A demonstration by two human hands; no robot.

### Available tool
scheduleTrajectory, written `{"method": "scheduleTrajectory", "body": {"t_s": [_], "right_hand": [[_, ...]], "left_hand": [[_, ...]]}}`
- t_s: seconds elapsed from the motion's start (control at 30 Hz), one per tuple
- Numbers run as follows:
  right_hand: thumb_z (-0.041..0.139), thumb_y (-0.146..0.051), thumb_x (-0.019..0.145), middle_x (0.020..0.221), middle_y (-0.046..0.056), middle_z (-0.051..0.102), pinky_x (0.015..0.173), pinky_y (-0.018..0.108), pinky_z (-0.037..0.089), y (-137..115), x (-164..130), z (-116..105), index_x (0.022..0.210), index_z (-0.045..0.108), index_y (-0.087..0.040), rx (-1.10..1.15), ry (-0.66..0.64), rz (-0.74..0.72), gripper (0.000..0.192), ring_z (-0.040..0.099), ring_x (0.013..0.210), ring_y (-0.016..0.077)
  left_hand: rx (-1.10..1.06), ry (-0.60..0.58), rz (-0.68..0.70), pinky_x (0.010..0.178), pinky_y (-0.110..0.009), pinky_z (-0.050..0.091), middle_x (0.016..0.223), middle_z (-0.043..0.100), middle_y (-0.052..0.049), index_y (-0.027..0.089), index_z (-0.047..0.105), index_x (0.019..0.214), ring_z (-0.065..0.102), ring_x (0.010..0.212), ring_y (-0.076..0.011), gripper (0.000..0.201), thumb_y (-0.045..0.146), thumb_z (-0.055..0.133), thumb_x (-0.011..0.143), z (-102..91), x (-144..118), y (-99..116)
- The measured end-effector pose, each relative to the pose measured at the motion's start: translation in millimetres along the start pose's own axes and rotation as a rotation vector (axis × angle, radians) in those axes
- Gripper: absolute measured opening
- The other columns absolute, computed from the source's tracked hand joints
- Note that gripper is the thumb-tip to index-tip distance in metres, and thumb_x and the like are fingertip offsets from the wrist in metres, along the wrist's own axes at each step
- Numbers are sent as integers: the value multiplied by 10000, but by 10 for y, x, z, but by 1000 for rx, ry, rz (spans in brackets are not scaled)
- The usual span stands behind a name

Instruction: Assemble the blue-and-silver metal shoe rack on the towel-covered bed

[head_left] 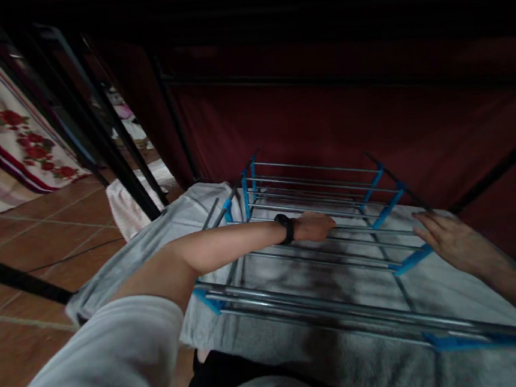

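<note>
A folding drying rack [322, 303] with metal tubes and blue plastic joints lies on a grey blanket in front of me. My left hand [314, 226], with a black band on the wrist, reaches across to one of its middle tubes and is closed around it. At the rack's right side, my right hand [452, 240] rests with fingers stretched out beside a blue joint [415, 259]. Those fingertips seem to touch the end of a tube. Part of the gripped tube is hidden by my left forearm.
Behind the rack hangs a dark red curtain [306, 123], crossed by a black metal bar. Black posts [84, 124] of a frame stand at the left. Beyond them are a tiled floor [85, 233] and a floral cloth [17, 124]. The frame's dark upper part spans overhead.
</note>
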State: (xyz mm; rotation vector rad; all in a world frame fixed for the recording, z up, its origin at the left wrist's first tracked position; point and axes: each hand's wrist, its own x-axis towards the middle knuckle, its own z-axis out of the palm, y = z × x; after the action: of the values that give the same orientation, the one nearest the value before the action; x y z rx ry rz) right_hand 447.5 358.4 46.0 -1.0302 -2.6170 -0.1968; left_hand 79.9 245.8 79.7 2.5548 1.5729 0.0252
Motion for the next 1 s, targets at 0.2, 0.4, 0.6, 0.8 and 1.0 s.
{"method": "scheduleTrajectory", "body": {"t_s": [0.2, 0.4, 0.6, 0.8, 1.0], "right_hand": [[378, -553, 942, 1262, 142, 643, 1027, 539, 470, -135, 0, 245, 1361, 516, -261, 6, -68, -91, 529, 597, 1187, 360], [331, -512, 989, 1303, 129, 620, 1001, 472, 508, -596, 264, 386, 1383, 501, -221, -4, -51, -170, 519, 616, 1166, 306], [275, -441, 1028, 1307, 122, 614, 833, 365, 541, -1693, 813, 359, 1377, 497, -214, 18, -141, -294, 472, 664, 1052, 248], [285, -362, 1040, 972, 96, 702, 616, 301, 395, -2258, 1202, 379, 1052, 571, -197, -80, -247, -352, 330, 686, 852, 238], [273, -375, 1044, 857, 64, 713, 581, 302, 272, -2228, 1284, 342, 1009, 534, -213, -120, -294, -306, 309, 688, 775, 227]], "left_hand": [[-140, 159, -26, 933, -331, 470, 1208, 698, -95, 210, 631, 1267, 654, 1084, -242, 412, 408, 562, 913, -404, -774, -626], [-518, 867, -520, 905, -300, 498, 1164, 714, -118, 133, 672, 1125, 650, 1041, -222, 351, 392, 565, 913, -460, -1595, -1382], [-1344, 726, -700, 626, -254, 527, 845, 735, -79, 143, 671, 977, 670, 710, -172, 288, 410, 639, 875, 50, -1890, -1412], [-1482, 756, -663, 546, -210, 467, 635, 668, -39, 138, 654, 827, 607, 553, -124, 240, 363, 598, 890, 220, -1791, -1394], [-1488, 747, -618, 604, -219, 493, 698, 675, -30, 154, 635, 797, 628, 614, -125, 213, 344, 586, 880, 287, -1776, -1502]]}}
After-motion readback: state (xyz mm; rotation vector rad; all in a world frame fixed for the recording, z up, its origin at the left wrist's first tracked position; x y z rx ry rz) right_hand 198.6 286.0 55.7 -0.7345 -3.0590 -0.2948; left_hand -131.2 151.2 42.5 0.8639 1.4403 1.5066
